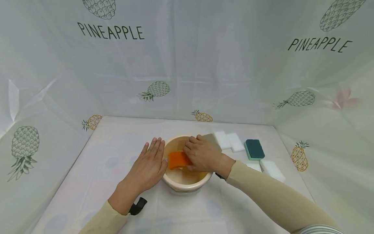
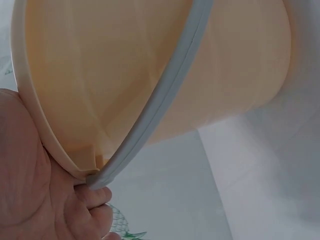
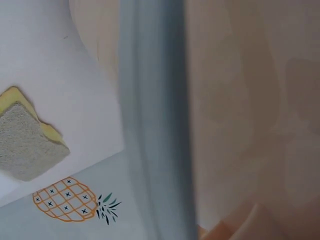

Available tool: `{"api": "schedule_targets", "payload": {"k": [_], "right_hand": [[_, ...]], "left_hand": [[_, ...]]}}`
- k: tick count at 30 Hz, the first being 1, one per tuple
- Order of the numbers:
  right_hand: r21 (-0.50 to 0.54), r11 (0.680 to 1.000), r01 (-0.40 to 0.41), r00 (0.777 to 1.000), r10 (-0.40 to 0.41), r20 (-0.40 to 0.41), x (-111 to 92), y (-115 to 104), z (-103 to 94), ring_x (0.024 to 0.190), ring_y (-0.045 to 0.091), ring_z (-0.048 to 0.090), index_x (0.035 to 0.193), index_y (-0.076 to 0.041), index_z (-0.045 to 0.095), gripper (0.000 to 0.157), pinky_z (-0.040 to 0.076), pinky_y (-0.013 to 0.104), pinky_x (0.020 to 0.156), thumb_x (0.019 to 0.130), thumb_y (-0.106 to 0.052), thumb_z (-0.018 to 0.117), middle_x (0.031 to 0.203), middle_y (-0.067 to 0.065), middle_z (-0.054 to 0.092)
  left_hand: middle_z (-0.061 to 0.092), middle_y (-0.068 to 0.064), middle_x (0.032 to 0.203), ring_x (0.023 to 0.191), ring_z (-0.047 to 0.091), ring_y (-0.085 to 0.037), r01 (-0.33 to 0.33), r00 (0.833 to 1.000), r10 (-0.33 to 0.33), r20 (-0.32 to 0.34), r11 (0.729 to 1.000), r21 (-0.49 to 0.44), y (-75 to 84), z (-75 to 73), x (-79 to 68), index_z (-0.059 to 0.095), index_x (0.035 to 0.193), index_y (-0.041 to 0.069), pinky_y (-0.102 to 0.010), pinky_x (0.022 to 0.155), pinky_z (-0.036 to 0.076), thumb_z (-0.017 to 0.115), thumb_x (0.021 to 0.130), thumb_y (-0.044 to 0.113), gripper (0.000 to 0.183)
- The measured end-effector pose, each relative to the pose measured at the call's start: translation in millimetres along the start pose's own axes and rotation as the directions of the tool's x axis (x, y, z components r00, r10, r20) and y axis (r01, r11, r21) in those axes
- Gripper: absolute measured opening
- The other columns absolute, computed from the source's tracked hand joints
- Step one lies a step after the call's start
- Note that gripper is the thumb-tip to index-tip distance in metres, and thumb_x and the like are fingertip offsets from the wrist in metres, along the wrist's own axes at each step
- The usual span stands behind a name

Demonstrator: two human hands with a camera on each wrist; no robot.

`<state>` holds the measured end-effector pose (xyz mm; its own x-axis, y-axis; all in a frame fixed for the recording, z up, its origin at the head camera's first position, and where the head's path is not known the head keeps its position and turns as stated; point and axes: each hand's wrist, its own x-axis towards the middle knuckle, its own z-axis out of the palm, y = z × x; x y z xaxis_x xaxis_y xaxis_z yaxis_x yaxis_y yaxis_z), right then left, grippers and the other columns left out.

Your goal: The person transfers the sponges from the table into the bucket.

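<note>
A peach plastic bucket [image 1: 187, 187] stands on the table, and an orange sponge [image 1: 176, 160] is inside its mouth. My right hand [image 1: 202, 155] reaches over the right side of the rim and grips the sponge, covering its right end. In the right wrist view only a sliver of the sponge [image 3: 218, 232] shows, low beside the fingers. My left hand [image 1: 149, 166] lies against the left of the rim with fingers extended and the thumb at the edge. In the left wrist view that hand is at the rim where the grey bucket handle [image 2: 159, 97] joins.
Right of the bucket lie a grey and yellow sponge [image 3: 31, 142], white sponges [image 1: 222, 140] and a dark teal sponge [image 1: 254, 149] with a light green base. Another white sponge [image 1: 272, 170] is nearer the right edge. A pineapple-print curtain [image 1: 201, 74] surrounds the table.
</note>
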<state>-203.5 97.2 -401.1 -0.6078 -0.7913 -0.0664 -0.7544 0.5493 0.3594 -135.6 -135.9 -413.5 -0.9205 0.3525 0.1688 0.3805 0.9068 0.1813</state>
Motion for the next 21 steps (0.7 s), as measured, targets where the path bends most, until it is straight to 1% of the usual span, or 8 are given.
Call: {"api": "schedule_targets", "payload": {"k": [8,15,21], "right_hand": [[-0.010,1.000,-0.007,1.000,0.007,0.011,0.5,-0.7,-0.7,0.102,0.021,0.044,0.121,-0.017,0.060,0.064,0.034,0.034,0.082,0.085,-0.069,0.054,0.111,-0.003,0.060],[0.025,1.000,-0.006,1.000,0.006,0.010,1.1,-1.8,-0.5,0.103,0.022,0.043,0.120,-0.016,0.062,0.061,0.032,0.034,0.082,0.084,-0.065,0.058,0.113,-0.003,0.062],[0.004,1.000,-0.005,1.000,0.005,0.020,0.9,-2.1,-0.8,0.104,0.022,0.043,0.122,-0.017,0.062,0.063,0.033,0.034,0.082,0.084,-0.067,0.058,0.115,-0.003,0.061]], "left_hand": [[0.020,-0.013,0.162,0.152,0.013,-0.028,0.006,1.000,-0.006,0.009,1.000,0.000,0.3,0.5,0.2,0.023,0.155,0.003,-0.050,0.123,0.013,0.033,0.104,0.040,0.063],[0.021,-0.014,0.162,0.152,0.013,-0.028,-0.001,1.000,0.001,0.001,1.000,-0.002,-0.2,-0.8,-1.3,0.023,0.155,0.003,-0.050,0.123,0.013,0.033,0.104,0.040,0.063],[0.021,-0.014,0.162,0.152,0.013,-0.028,-0.004,1.000,0.004,0.000,1.000,-0.010,-0.4,-0.8,-0.9,0.023,0.154,0.003,-0.051,0.123,0.013,0.032,0.104,0.040,0.063]]}}
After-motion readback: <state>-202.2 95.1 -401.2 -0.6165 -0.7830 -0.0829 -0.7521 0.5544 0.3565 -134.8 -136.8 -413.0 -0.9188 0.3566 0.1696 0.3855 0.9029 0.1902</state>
